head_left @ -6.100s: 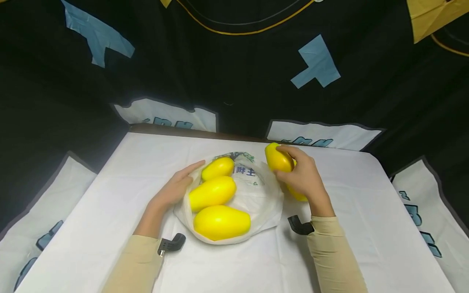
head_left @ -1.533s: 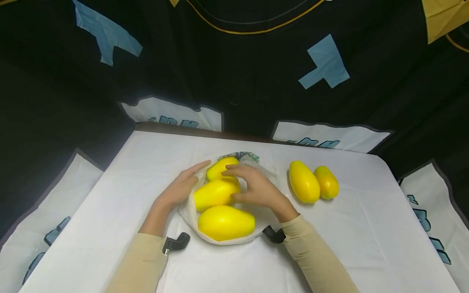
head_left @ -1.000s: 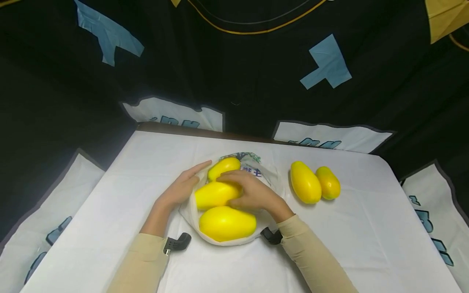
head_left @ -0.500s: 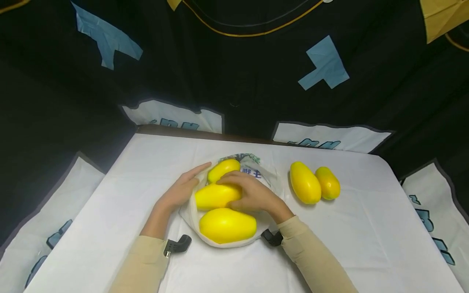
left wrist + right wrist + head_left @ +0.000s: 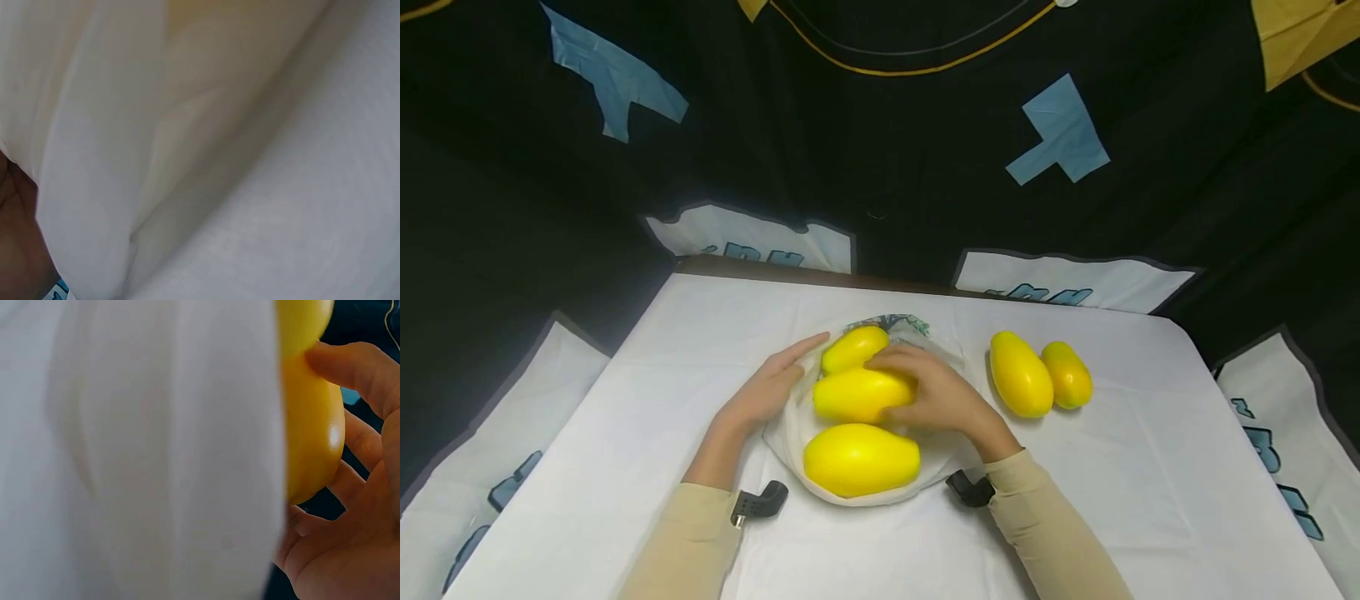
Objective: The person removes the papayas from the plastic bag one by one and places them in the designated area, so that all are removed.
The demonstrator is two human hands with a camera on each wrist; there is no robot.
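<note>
A white plastic bag (image 5: 790,433) lies with its mouth open on the table, several yellow papayas inside. My right hand (image 5: 940,392) grips the middle papaya (image 5: 853,395); in the right wrist view, thumb and fingers curl round a yellow papaya (image 5: 312,431) at the bag's edge. Behind it sits a smaller papaya (image 5: 854,347), and in front a large papaya (image 5: 861,459). At the bag's left rim my left hand (image 5: 763,390) holds the plastic, index finger stretched along it. The bag wall hides most of this hand in the left wrist view.
Right of the bag, a papaya (image 5: 1021,375) and a smaller one (image 5: 1067,375) stand side by side on the white-covered table (image 5: 1150,467). A black curtain (image 5: 880,167) hangs behind the table's back edge.
Two papayas now lie right of the bag, where the right hand earlier held one. That hand then reached into the bag, took the middle papaya and has shifted it slightly right. Left hand stays.
</note>
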